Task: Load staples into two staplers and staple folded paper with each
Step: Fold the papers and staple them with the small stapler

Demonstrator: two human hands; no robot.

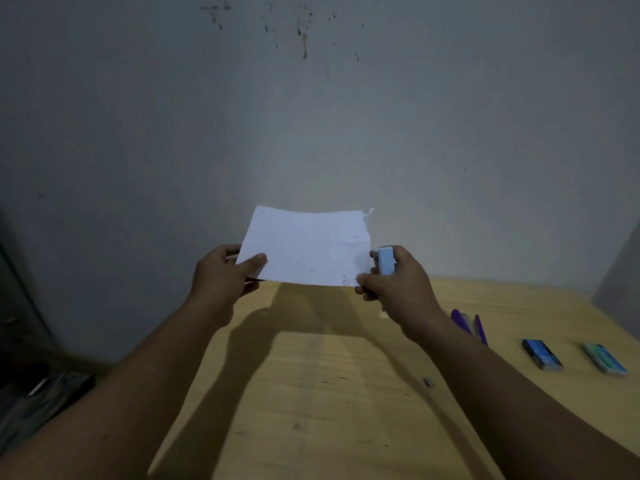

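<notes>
A folded white paper (306,249) is held up in the air above the wooden table (322,393), in front of the grey wall. My left hand (221,275) pinches its lower left corner, thumb on the front. My right hand (398,282) holds a small light blue stapler (385,259) at the paper's right edge, with the thumb touching the paper's lower right corner. A purple stapler (469,323) lies on the table to the right, partly hidden by my right forearm.
Two small staple boxes lie at the right of the table, one blue (542,355) and one green (604,358). A tiny grey scrap (428,381) lies near my right forearm. Dark clutter (41,386) sits on the floor at the left.
</notes>
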